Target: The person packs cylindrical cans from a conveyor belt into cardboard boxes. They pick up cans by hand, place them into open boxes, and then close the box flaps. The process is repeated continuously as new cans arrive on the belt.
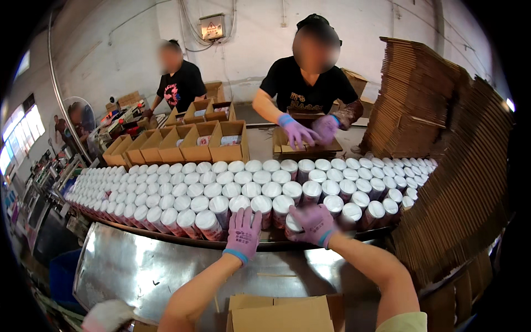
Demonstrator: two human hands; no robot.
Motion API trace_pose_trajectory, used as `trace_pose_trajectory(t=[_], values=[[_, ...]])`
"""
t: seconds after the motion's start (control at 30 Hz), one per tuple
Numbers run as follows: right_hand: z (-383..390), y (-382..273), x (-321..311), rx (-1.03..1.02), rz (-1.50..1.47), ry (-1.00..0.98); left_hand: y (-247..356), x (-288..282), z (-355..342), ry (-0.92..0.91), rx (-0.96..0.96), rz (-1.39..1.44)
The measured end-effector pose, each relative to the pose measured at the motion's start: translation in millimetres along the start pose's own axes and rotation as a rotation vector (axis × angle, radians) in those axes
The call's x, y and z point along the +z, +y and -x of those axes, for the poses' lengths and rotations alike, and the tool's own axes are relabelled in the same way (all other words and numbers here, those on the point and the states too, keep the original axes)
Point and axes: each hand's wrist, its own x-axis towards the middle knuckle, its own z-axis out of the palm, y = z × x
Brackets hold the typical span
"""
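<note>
Long rows of printed cylindrical cans with white lids (206, 221) stand on a conveyor tray above a metal table (127, 260). My left hand (243, 235), in a lilac glove, grips a front-row can, its fingers over the lid and the can's body mostly hidden behind it. My right hand (314, 224), gloved alike, has its fingers around another front-row can (293, 224), just right of the middle. An open cardboard box (281, 316) lies at the lower edge between my forearms.
Tall stacks of flattened cardboard (442, 199) rise at the right. Open boxes with goods (174, 145) stand behind the rows. A co-worker in lilac gloves (307, 88) works opposite; others (180, 83) are at the left. Another gloved hand (108, 315) shows at the lower left, beside a blue bin (63, 274).
</note>
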Motion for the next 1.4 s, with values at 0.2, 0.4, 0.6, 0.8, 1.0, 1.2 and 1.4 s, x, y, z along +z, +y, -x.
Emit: trace_pose_trajectory(t=[0.2,0.4,0.6,0.8,1.0,1.2,1.4], values=[[15.8,-14.6,-30.7,-0.163,0.039,0.106,-6.5,-27.9,3.0,-0.062,-0.019,0.229],[71.5,-54.6,-62.3,-0.266,-0.358,-0.09,15.5,-138.8,37.9,-0.456,0.107,0.343],[85.9,-76.8,-12.2,-0.334,-1.325,-1.284,28.0,-83.1,96.6,-1.508,-0.03,1.023],[29.9,-31.0,-22.2,-0.284,-0.613,-0.334,25.5,-88.9,16.5,-0.821,-0.12,0.922],[-3.6,7.0,3.8,0.158,0.149,0.111,16.0,-1.6,-54.0,-0.067,-0.002,-0.017],[15.4,9.4,3.5,-0.204,0.034,0.293,5.9,-16.5,11.6,0.096,0.106,0.176],[53.9,-48.7,-63.2,-0.324,-0.282,-0.081,1.4,-111.3,60.1,-0.406,0.164,0.496]])
